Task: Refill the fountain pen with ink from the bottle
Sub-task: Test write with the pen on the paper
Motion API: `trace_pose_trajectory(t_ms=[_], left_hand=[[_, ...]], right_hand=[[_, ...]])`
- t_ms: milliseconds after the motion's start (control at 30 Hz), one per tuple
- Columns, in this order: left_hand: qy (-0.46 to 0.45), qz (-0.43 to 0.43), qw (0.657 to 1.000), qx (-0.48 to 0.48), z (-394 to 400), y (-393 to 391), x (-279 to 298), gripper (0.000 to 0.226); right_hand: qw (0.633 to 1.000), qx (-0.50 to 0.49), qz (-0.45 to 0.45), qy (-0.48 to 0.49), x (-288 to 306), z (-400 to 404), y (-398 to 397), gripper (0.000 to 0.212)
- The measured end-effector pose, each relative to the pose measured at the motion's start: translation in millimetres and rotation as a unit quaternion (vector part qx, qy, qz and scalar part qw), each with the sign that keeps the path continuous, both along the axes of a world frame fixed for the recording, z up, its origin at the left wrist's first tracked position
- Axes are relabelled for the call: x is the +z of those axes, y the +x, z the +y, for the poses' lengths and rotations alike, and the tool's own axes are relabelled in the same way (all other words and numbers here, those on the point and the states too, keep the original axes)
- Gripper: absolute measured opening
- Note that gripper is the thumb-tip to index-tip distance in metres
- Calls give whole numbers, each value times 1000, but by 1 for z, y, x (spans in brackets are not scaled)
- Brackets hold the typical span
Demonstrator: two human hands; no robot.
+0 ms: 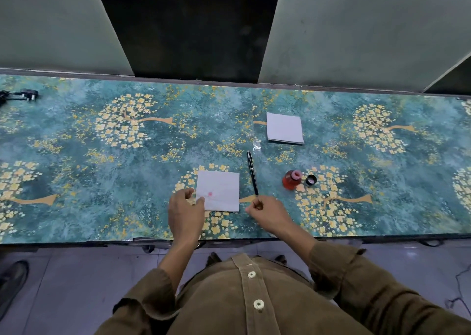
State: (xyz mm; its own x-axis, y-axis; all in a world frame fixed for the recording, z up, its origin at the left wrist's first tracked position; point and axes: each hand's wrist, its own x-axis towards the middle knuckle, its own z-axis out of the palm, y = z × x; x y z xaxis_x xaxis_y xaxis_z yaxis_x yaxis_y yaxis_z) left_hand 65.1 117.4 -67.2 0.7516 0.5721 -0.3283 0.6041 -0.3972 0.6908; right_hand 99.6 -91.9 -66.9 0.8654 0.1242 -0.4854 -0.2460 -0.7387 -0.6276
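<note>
A long table covered in a teal cloth printed with yellow blossom trees [102, 181] ran from left to right across the scene, with grey wall panels and a dark gap beyond its far edge. The person in a brown corduroy shirt with pale buttons [254, 296] stood at the near edge. A clean white folded tissue [285, 128] lay far right of centre, well apart from the rest. A second white tissue carrying a small pink stain [218, 190] lay near centre. The left hand [185, 213] rested at that tissue's near left corner, fingers curled, thumb touching the edge; whether it actually pinched the tissue could not be told. The right hand [267, 213] sat just right of the stained tissue, its fingers curled and pinching the near end of the slim black fountain pen [252, 172], which lay angled away toward the far side, between the tissue and the bottle. The small round bottle of red ink [291, 179] stood open to the right of the pen, and its 1 black cap [311, 180] lay just beside it on the right.
</note>
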Motion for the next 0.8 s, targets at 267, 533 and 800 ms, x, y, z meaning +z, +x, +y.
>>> trace_pose_trajectory(t_ms=[267, 533, 800], left_hand=[[82, 70, 989, -101, -10, 33, -7, 46], [-265, 32, 963, -46, -14, 18, 7, 10], [-414, 47, 908, -48, -70, -43, 34, 25]], right_hand=[[998, -36, 10, 57, 12, 19, 1, 17], [976, -137, 49, 162, 17, -11, -22, 19], [923, -196, 130, 303, 23, -44, -46, 14]])
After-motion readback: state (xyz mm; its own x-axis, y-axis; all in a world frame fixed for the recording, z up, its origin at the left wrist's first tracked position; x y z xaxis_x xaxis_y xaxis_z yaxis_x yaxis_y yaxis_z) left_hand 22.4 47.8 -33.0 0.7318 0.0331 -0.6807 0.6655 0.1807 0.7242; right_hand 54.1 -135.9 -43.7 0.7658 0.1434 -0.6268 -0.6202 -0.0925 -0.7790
